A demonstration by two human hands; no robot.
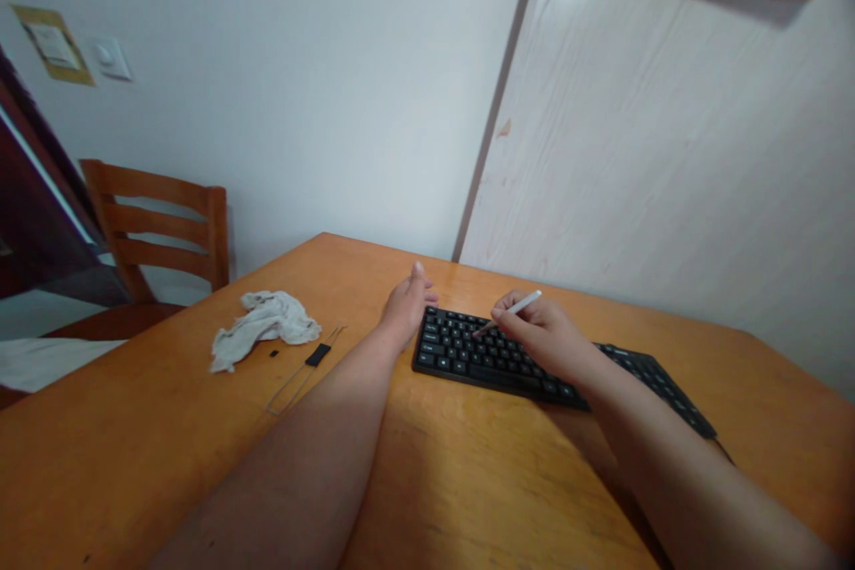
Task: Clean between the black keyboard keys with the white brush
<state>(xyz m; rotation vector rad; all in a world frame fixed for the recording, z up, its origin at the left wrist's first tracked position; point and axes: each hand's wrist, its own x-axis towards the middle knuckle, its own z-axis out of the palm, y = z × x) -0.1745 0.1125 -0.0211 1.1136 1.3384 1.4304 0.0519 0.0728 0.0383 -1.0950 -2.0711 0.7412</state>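
Observation:
A black computer keyboard [494, 358] lies on the table, and its right end runs out past my right wrist. My right hand [542, 334] grips a thin white stick [516, 305], like a pen, with its tip down among the keys. My left hand [407, 307] rests beside the keyboard's far left corner, holding nothing. To the left of it lie a crumpled white cloth [264, 329], a wire keycap puller with a black grip [318, 354], and a small black piece [273, 353].
The orange wooden table [481, 481] has a far edge against the white wall [287, 107]. A pale door [621, 151] stands to the right. A wooden chair [157, 223] stands beyond the table's left side.

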